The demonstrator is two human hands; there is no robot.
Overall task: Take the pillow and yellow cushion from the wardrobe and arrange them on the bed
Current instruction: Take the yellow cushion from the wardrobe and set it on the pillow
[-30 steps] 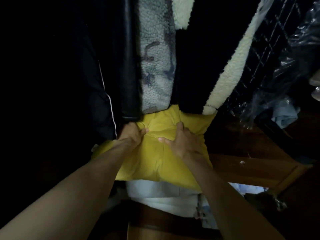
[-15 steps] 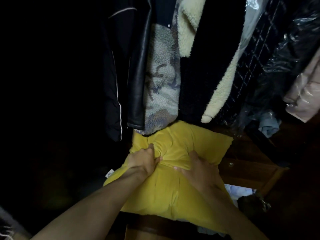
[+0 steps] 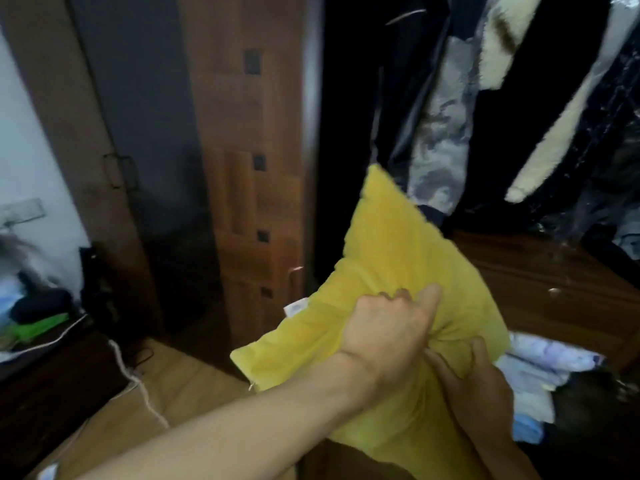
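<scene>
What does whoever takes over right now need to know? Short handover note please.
Left hand: fist bunched on the yellow cushion, lifting it.
Right hand: fingers pressed on the cushion's lower side, supporting.
Cushion: held in the air in front of the open wardrobe, below the hanging coats.
Pillow: probably the white-and-blue bundle low in the wardrobe; blurred.
Done: cushion in hand.
Left: carry cushion to the bed (not in view), fetch pillow, arrange both.

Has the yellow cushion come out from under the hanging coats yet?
Yes. The yellow cushion, gripped by both hands, has lifted off the white pillow, leftward toward the wardrobe door.
</scene>
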